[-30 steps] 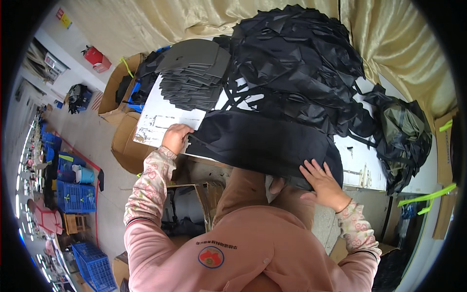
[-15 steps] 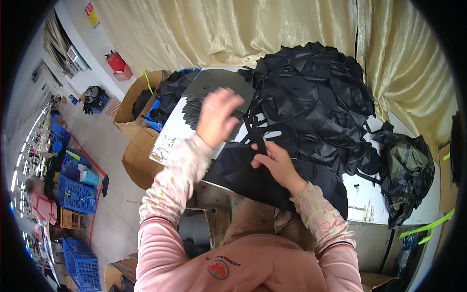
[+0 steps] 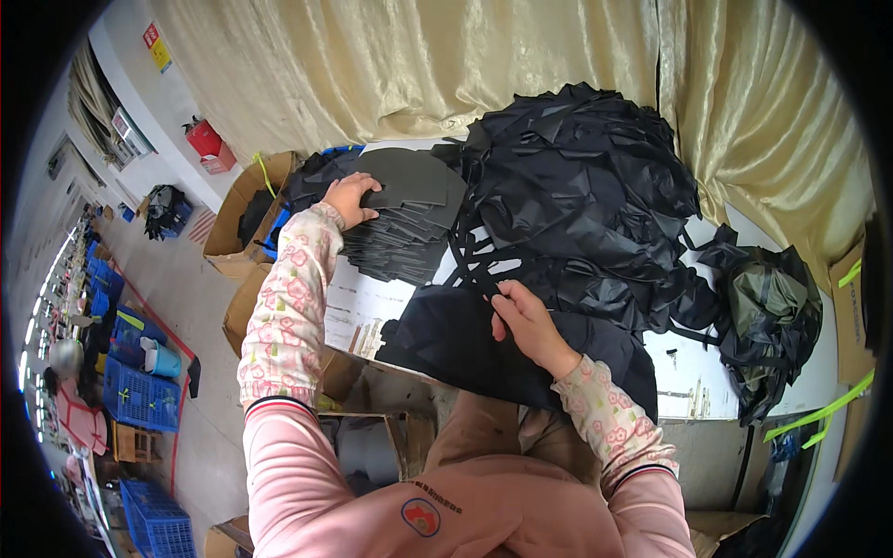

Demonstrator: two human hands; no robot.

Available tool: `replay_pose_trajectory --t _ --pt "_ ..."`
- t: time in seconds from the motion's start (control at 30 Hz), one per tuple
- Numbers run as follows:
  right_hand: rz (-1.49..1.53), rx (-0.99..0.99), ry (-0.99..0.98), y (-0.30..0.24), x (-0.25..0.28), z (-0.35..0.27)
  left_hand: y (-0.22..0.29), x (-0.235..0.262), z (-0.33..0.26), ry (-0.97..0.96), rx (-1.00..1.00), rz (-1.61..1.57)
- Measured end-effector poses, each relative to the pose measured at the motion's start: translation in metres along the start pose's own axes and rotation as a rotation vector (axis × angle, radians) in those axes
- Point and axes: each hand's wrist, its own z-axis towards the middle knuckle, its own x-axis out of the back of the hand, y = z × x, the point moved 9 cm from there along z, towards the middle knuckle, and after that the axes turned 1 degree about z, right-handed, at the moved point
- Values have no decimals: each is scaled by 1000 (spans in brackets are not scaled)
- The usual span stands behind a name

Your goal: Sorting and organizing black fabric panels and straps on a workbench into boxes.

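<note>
Matt grey stiff panels [image 3: 402,223], slightly glossy black cloth heap [image 3: 577,186], shiny curtain [image 3: 419,65].

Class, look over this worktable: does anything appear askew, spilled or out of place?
Mostly untidy rather than damaged. The big heap of black fabric is tangled, straps trailing. A dark piece under the right hand overhangs the table edge. The grey stack at the left hand is fanned, not squared.

A white table [image 3: 358,312] carries a stack of dark grey cut pieces [image 3: 400,237] at its left end, a large heap of black fabric [image 3: 577,195] along the far edge, a flat black panel [image 3: 465,344] at the near edge, and an olive-and-black bundle [image 3: 767,316] at the right end.
</note>
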Motion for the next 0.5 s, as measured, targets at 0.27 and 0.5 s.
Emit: replay_pose_trajectory --t 0.27,0.5 --pt "-171 386 229 -61 3 -17 118 67 -77 415 -86 -1172" --pt "-225 445 202 -97 -2 -21 194 15 -118 414 -43 -1697"
